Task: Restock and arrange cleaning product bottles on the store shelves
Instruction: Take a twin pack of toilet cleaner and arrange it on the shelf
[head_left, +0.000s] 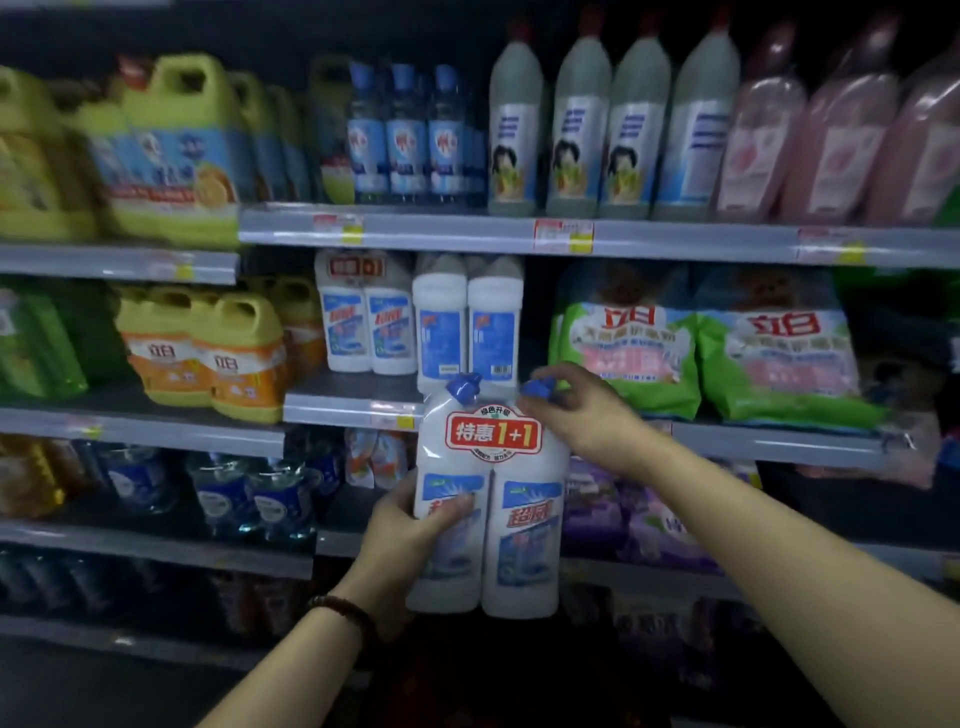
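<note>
Left grip (415, 527) clamped round twin-pack (522, 540) body; right grip (576, 410) pinches its cap. Pack in air, just below shelf (343, 402). Risk: lifting in knocks bottles (467, 325) above grips; cap pinch slips.

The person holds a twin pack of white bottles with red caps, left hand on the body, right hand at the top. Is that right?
Not quite. The caps are blue, not red, as the head view shows. The rest holds: the left hand grips the body of the twin pack and the right hand pinches at the top.
</note>
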